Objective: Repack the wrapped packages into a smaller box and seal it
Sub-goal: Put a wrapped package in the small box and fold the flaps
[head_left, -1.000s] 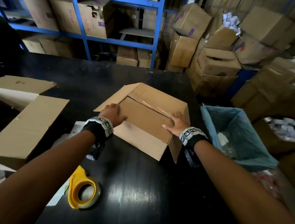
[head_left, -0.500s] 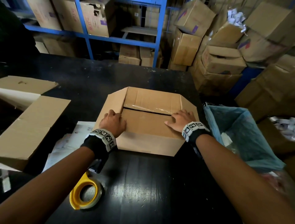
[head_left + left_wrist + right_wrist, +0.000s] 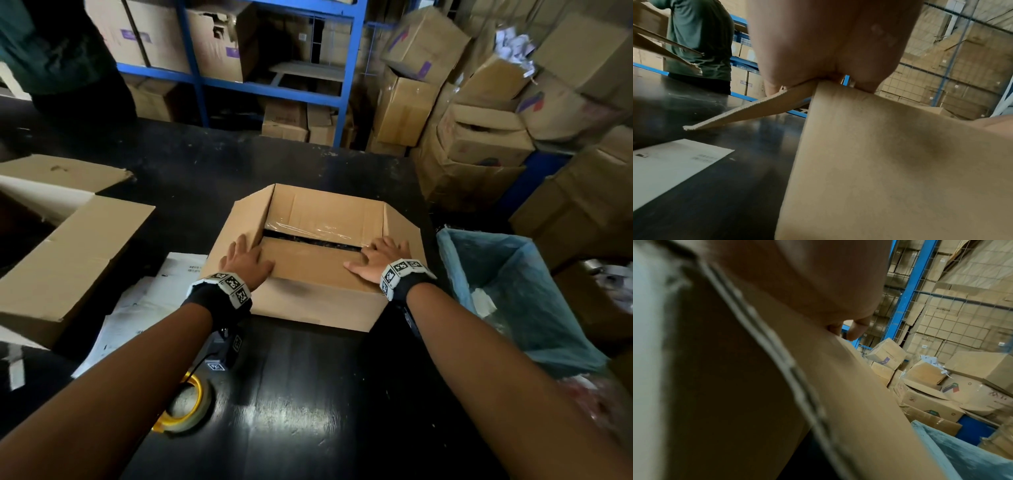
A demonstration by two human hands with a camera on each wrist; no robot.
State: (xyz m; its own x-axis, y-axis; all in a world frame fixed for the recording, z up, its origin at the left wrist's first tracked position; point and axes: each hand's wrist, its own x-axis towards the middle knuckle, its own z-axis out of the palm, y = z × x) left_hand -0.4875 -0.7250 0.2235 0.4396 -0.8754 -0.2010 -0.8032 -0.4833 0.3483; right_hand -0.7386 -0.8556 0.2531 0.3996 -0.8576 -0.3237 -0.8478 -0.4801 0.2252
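A small brown cardboard box [image 3: 308, 267] sits squarely in front of me on the black table [image 3: 308, 394]. Its near flap is folded down, and the far flap with a strip of clear tape [image 3: 308, 228] is folded down too. A dark gap runs between them. My left hand [image 3: 245, 260] presses flat on the box's near left corner, over the spread side flap [image 3: 748, 112]. At the near right corner my right hand [image 3: 380, 258] lies flat on the flap. The contents are hidden. A yellow tape dispenser [image 3: 186, 404] lies under my left forearm.
A larger open box [image 3: 68, 246] stands at the left, with white papers [image 3: 144, 301] beside it. A bin lined with a blue bag [image 3: 507, 291] stands to the right of the table. A person in a green shirt [image 3: 58, 44] stands at the far left. Stacked cartons and blue shelving [image 3: 352, 68] fill the background.
The box has turned from a slanted position to square with me and slid a little nearer. Both hands stayed on its near flap, spreading toward the corners.
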